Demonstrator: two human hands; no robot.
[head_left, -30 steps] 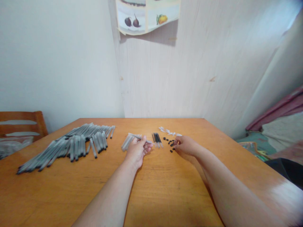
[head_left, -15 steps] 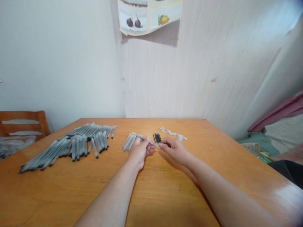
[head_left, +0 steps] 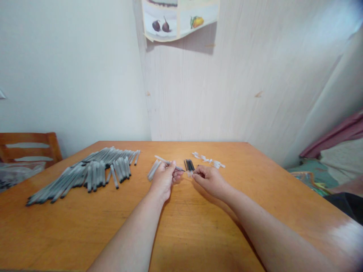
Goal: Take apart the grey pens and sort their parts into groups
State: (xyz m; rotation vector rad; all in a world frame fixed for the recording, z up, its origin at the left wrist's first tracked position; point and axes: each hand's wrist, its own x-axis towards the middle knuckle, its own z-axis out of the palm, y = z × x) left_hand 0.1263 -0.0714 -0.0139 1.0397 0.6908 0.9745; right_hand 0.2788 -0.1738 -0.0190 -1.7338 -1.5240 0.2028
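My left hand [head_left: 167, 175] is closed around a slim pen [head_left: 177, 167], its dark tip pointing right and its pale rear end sticking out up and left. Just right of that tip, a small gap away, my right hand [head_left: 208, 176] has thumb and forefinger pinched together; whatever they hold is too small to make out. Several black pen refills [head_left: 188, 164] lie side by side between the hands, with clear ends toward me. Clear empty pen barrels [head_left: 153, 170] rest beside my left hand, partly hidden by it.
A big heap of grey pens with black ends [head_left: 96, 170] covers the table's left side. Small white translucent pieces [head_left: 217, 164] lie scattered beyond my right hand. The wooden table [head_left: 193, 234] meets the wall at the back. A chair [head_left: 52, 145] stands at left.
The pen in my left hand has drawn back slightly left, so its dark tip now shows apart from my right fingers. My right hand has barely moved.
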